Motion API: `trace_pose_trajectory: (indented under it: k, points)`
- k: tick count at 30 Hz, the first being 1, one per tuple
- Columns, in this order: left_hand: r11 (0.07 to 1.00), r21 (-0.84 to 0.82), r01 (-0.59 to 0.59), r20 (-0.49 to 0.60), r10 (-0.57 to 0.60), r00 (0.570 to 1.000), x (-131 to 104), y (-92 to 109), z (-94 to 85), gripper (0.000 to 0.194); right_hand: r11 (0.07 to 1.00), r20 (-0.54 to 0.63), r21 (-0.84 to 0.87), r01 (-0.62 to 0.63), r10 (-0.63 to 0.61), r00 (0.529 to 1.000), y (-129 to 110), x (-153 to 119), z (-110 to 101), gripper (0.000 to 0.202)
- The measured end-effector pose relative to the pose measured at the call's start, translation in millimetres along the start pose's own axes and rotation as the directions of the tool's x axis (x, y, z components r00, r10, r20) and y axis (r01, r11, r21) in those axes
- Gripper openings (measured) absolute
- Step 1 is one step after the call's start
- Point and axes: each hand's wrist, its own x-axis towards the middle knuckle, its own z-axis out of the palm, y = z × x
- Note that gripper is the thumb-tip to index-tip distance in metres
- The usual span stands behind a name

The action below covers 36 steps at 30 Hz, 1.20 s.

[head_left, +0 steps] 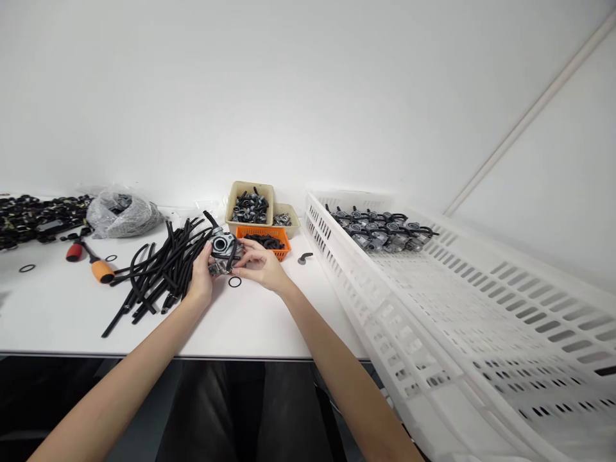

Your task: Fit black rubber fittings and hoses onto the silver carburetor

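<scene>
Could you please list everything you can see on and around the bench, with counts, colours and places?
metal part: one, grey with a black hose, held in both hands
hoses: a pile, black, left of the hands
O-ring: one, black, under the hands
screwdriver: one, orange and red, far left
bag: one, clear, behind the hoses
beige bins: two, holding small parts, at the back
orange basket: one, before the bins
white crate: one, right, finished parts at its far end
table: one, white
left hand: gripping the part
right hand: gripping the part
</scene>
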Motion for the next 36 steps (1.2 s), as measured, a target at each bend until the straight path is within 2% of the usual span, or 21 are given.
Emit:
trace_pose_trajectory:
  k: [12,22,28,36]
  points:
    - [0.999,-0.004,0.043,-0.010,-0.043,0.999,2.6,-1.8,-2.8,0.050,1.000,-0.021,0.006,0.002,-0.002,1.000,-0.3,-0.2,1.0,0.027]
    - [0.998,-0.011,0.059,0.010,-0.059,0.998,-1.8,3.2,1.7,0.049,1.000,0.011,0.015,0.002,-0.002,1.000,1.1,0.9,0.6,0.027]
    - [0.998,-0.021,0.065,0.014,-0.065,0.998,-0.4,2.0,0.6,0.050,0.998,-0.001,0.032,-0.053,0.053,0.999,-3.1,-0.6,2.7,0.030]
    - [0.997,-0.018,0.071,0.017,-0.070,0.997,-1.7,3.8,1.4,0.050,0.997,-0.001,0.080,-0.003,0.003,1.000,4.4,1.1,2.1,0.031]
